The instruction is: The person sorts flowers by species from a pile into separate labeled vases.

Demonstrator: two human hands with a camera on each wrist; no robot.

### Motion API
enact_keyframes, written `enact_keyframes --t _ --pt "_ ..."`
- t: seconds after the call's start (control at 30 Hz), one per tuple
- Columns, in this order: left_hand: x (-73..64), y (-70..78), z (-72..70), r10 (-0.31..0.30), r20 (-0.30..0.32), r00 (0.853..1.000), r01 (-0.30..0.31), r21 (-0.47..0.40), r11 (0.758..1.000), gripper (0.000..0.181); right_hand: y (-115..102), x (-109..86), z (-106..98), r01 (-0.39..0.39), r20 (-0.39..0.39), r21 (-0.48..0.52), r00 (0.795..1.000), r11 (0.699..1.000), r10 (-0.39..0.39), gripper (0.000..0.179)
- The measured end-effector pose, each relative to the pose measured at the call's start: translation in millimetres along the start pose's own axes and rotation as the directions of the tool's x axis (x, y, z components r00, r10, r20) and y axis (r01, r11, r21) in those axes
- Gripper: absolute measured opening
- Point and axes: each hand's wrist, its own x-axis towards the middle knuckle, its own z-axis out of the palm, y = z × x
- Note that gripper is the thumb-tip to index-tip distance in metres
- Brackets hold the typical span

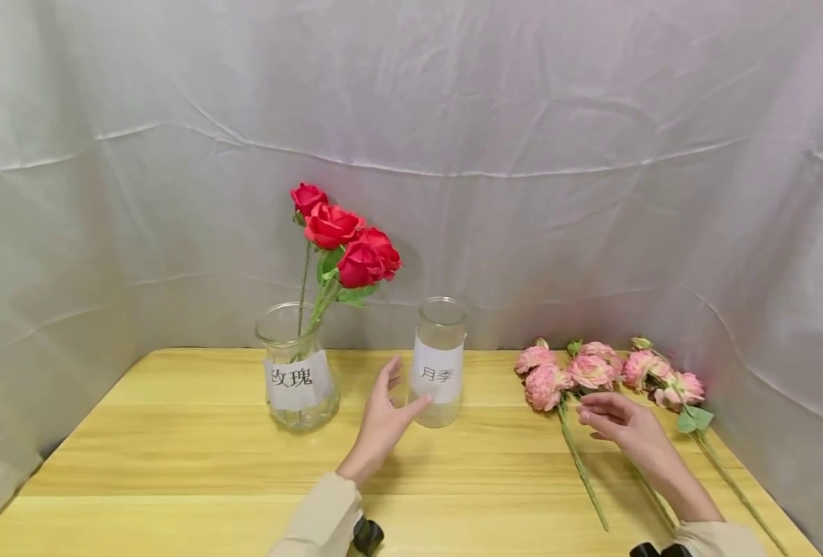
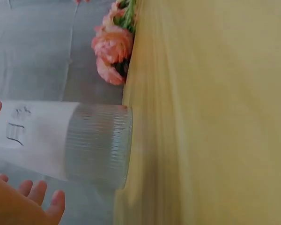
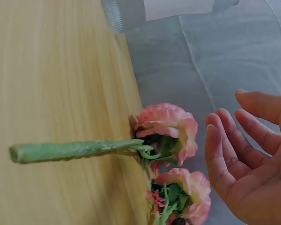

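Note:
A narrow clear glass vase point(image 1: 442, 414) with a paper label stands upright at the back middle of the table. My left hand point(image 1: 382, 422) is spread at its left side, thumb in front of the label; whether the thumb touches the glass I cannot tell. In the left wrist view, the ribbed base of the vase point(image 2: 100, 145) appears sideways, with the fingers apart from it. On the right lie several pink flowers point(image 1: 547, 385) on long green stems. Over their stems hovers my right hand point(image 1: 627, 429), fingers loosely bent, holding nothing. The right wrist view shows a pink bloom point(image 3: 166, 129) beside that hand.
A wider glass vase point(image 1: 300, 418), also labelled, stands to the left with several red roses point(image 1: 333, 225) leaning right in it. The wooden table point(image 1: 196, 456) ends at a grey cloth backdrop point(image 1: 453, 116), which hangs close behind and at both sides.

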Motion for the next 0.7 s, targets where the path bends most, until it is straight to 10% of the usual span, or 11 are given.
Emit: enact_keyframes --t 0.7 --pt "28.4 -19.1 25.5 -0.047 -0.046 0.998 0.046 -0.035 0.998 0.083 15 7.6 4 -0.014 -0.041 0.039 0.999 0.999 0.015 0.044"
